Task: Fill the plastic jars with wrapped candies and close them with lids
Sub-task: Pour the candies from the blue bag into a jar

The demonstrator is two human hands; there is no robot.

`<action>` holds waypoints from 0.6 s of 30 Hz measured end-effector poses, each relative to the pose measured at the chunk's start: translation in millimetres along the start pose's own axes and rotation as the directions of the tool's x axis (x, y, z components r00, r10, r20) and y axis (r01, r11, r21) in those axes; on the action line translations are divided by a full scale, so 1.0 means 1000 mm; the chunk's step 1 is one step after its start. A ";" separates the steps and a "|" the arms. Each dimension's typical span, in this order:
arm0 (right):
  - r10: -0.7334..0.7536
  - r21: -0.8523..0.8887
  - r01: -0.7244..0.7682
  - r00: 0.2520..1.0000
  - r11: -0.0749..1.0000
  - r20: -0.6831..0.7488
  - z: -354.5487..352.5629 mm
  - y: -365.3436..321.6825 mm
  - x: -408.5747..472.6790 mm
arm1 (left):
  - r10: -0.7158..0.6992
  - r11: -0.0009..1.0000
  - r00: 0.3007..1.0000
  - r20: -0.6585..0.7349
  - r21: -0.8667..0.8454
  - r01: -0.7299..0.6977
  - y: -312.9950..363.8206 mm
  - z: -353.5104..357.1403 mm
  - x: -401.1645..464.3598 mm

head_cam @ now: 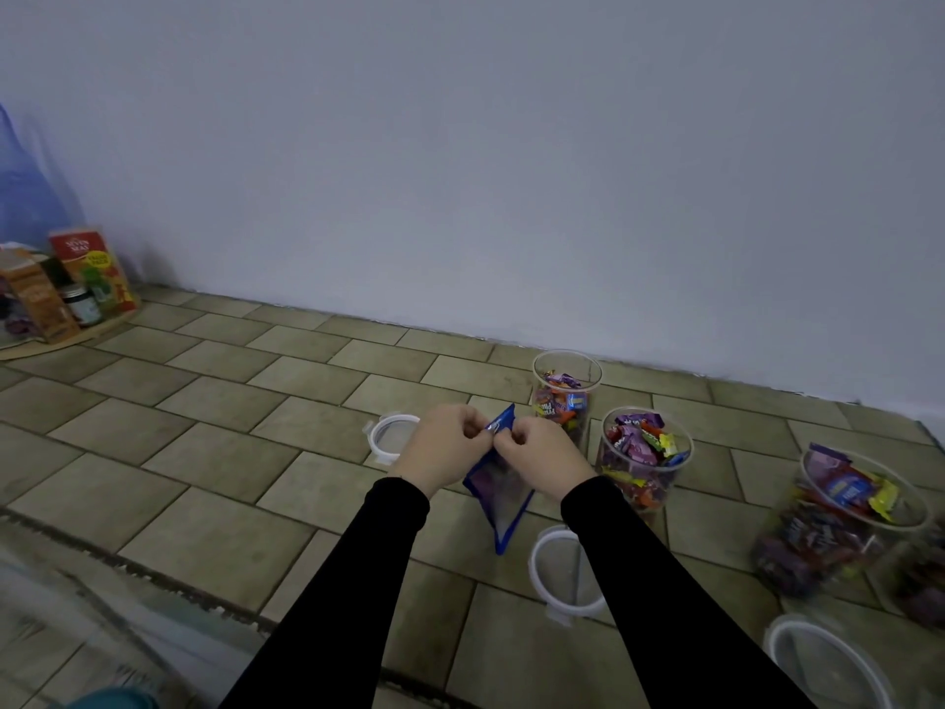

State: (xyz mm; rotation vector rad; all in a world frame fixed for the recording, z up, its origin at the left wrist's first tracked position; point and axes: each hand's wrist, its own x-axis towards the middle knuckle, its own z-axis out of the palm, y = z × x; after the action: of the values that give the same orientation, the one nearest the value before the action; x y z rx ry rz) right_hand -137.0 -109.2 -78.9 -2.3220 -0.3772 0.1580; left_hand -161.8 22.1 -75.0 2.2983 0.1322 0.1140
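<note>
A blue-edged candy bag (498, 491) hangs above the tiled floor in the middle of the view. My left hand (444, 445) and my right hand (542, 452) both pinch its top edge, close together. Three clear plastic jars hold wrapped candies: one at the back (565, 394), one in the middle (642, 455), and one lying tilted on the right (844, 519). All three are uncovered. Three white-rimmed lids lie flat on the floor: one left of my hands (391, 437), one under my right forearm (555, 568), one at the lower right (823, 667).
A pale wall runs behind the jars. Cartons and a small dark jar (82, 284) stand on a board at the far left. A rough seam in the floor crosses the lower left.
</note>
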 end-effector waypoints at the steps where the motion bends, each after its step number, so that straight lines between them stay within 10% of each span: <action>1: -0.005 -0.003 0.005 1.000 1.000 -0.002 -0.001 0.000 -0.001 | -0.002 0.999 0.999 -0.044 0.041 0.003 0.000 -0.001 0.000; 18: 0.102 -0.059 -0.102 0.995 0.993 0.000 -0.023 -0.015 0.002 | -0.047 0.990 0.999 -0.010 -0.134 0.045 0.003 -0.010 0.003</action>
State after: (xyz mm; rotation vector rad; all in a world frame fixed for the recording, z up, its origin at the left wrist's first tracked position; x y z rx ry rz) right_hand -133.2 -114.2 -51.6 -2.4010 -0.2679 0.2026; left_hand -159.5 27.7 -65.6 2.1598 0.1792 0.1106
